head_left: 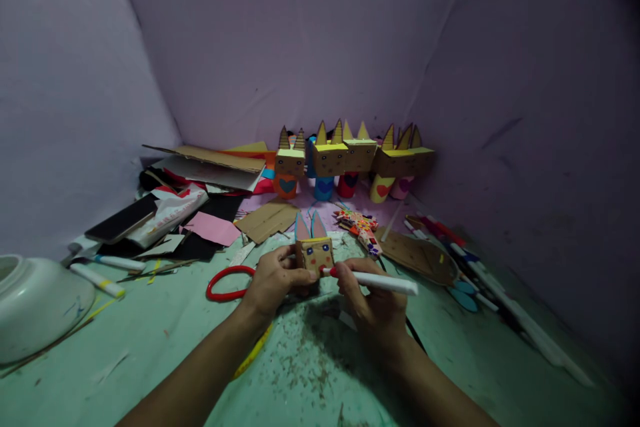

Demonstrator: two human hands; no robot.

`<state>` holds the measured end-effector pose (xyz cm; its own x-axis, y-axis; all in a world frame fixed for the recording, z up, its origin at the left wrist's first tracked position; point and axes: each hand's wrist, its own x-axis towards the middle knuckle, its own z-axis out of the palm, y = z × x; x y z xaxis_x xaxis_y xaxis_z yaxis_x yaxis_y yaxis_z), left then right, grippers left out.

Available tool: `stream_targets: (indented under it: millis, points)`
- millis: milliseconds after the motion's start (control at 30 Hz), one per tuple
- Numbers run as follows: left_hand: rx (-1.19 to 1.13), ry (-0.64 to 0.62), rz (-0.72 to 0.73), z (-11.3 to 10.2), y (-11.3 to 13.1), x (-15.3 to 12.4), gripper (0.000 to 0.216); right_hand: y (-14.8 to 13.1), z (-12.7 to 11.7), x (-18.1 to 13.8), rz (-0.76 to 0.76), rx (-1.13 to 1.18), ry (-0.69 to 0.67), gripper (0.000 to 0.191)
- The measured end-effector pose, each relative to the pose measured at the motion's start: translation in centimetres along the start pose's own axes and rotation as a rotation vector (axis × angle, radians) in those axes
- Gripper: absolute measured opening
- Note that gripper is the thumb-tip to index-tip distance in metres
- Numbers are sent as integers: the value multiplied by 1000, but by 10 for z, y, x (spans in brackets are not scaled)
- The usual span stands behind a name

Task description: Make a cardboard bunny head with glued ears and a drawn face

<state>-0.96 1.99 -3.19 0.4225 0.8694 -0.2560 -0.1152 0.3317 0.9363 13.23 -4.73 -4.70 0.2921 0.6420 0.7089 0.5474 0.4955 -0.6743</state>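
My left hand (273, 280) is closed around a small cardboard rabbit head (314, 251) with two pink-lined blue ears, held upright just above the green floor covering. My right hand (373, 300) grips a white marker (385, 281) with a red tip, and that tip touches the lower right of the rabbit's face. The face carries red cheek dots and small dark eyes.
Several finished cardboard animal figures (350, 160) on coloured cups line the back wall. Cardboard sheets and paper scraps (220, 170) pile at the left, with a phone (123, 219), loose markers (97, 279) and a white bowl (35, 307). A red loop (225, 283) lies by my left hand; more markers (480, 267) lie at the right.
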Motion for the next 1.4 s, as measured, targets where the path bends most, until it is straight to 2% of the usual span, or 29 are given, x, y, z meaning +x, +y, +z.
stream_targets:
  millis: [300,667,800,933,1100,1233,1400]
  points:
    - [-2,14,-10,1,0,0,54,0,1,1,136,52,82,14]
    - [4,-5,2,0,-1,-1,53,-2,3,1,50,57,13,13]
    - [11,1,-1,0,1,-1,53,-3,4,1,47,74,27,12]
    - [-2,-7,-7,-1,1,0,51,-3,1,3,197,157,89,16]
    - [-61,-23,4,-4,0,2,48,1,-11,20,497,346,374,30]
    - [-57,-3,-5,-5,1,1,47,4,-17,31,659,448,343,43]
    - [-44,16,6,-4,5,-2,44,4,-18,28,593,451,298,39]
